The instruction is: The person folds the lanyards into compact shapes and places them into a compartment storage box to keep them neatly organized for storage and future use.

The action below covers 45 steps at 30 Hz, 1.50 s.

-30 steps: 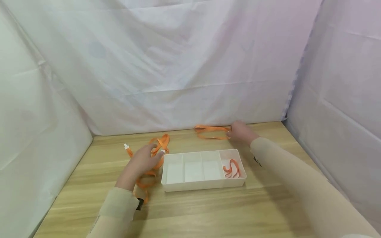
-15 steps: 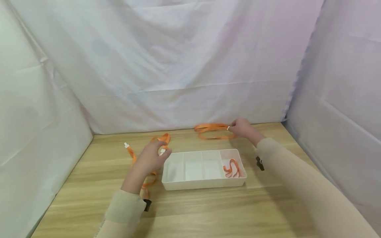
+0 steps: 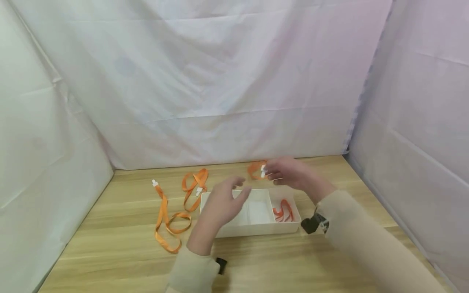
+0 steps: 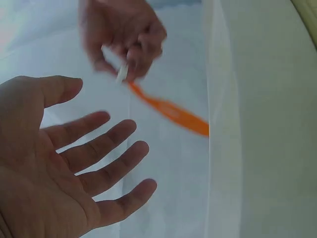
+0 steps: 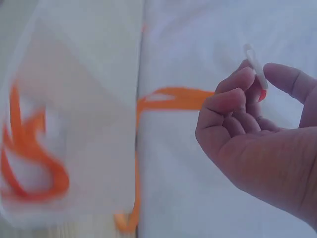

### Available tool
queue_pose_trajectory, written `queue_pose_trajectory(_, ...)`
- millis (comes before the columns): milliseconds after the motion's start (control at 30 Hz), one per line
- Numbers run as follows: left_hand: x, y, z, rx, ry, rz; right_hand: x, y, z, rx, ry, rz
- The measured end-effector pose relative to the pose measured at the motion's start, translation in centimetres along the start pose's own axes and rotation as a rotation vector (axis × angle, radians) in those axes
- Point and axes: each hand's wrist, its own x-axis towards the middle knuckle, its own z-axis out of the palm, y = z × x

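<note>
A white divided box [image 3: 256, 230] is set on a wood-patterned desk [image 3: 278, 264]. Just beyond the far edge of the box, toward its right end, an orange lanyard [image 3: 251, 169] is held by the right hand [image 3: 293, 175]; the grip is clamped on its white clip [image 5: 255, 67], which is pinched between thumb and fingers, while the strap is partly hidden behind the far wall of the box. The left hand [image 3: 221, 203] is held above the left part of the box, its grip apart, with thumb and fingers spread. A redder lanyard [image 3: 290, 207] is laid in curls inside the right-end compartment of the box. Near the far left corner of the box, a looped lanyard [image 3: 200, 177] is laid with its clip just beside that corner. Farther left of the box, a winding lanyard [image 3: 163, 211] is laid on the desk, its clip at the far end. Beige sleeves [image 3: 351, 228] are worn on both arms, and white cloth [image 3: 220, 81] is hung behind the box.
</note>
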Motion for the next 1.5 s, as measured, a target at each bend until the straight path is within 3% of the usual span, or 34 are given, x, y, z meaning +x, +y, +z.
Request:
queue_pose_trajectory(100,-0.1,0.7,1.3,-0.187,0.022,-0.024,-1.8,-0.1,2.6,-0.024,0.012,-0.068)
queue_pose_trajectory(200,-0.3,0.9,2.1,-0.307,0.050,-0.046,-3.3,0.3,5.0,-0.033,0.060,-0.131)
queue_pose_trajectory(400,-0.6,0.3,3.0,-0.397,0.066,-0.044,-4.5,2.1,7.8,0.100,0.168,-0.210)
queue_pose_trajectory(533,-0.8,-0.3,3.4,-0.423,0.044,-0.051,-4.6,3.2,8.7,0.204,0.222,-0.217)
queue_pose_trajectory(700,-0.8,-0.6,3.9,-0.466,0.007,-0.030,-4.8,3.5,9.5,0.252,0.263,-0.239)
queue_pose_trajectory(867,-0.9,-0.8,3.8,-0.462,-0.007,-0.049,-5.2,3.4,9.9,0.109,0.341,-0.268)
queue_pose_trajectory(1000,-0.7,-0.7,3.8,-0.526,0.034,-0.103,-5.7,3.7,10.3,-0.158,0.486,-0.326)
queue_pose_trajectory(1167,0.0,-0.1,4.2,-0.646,0.081,-0.156,-6.2,4.3,11.4,-0.545,0.673,-0.510)
queue_pose_trajectory(1267,0.3,0.4,4.1,-0.689,0.128,-0.185,-6.5,4.6,11.9,-0.689,0.743,-0.558)
queue_pose_trajectory(1367,0.6,0.6,3.8,-0.712,0.151,-0.188,-6.5,4.8,12.1,-0.646,0.687,-0.516)
queue_pose_trajectory(1500,0.6,0.5,3.2,-0.693,0.104,-0.131,-6.2,4.8,11.4,-0.391,0.533,-0.383)
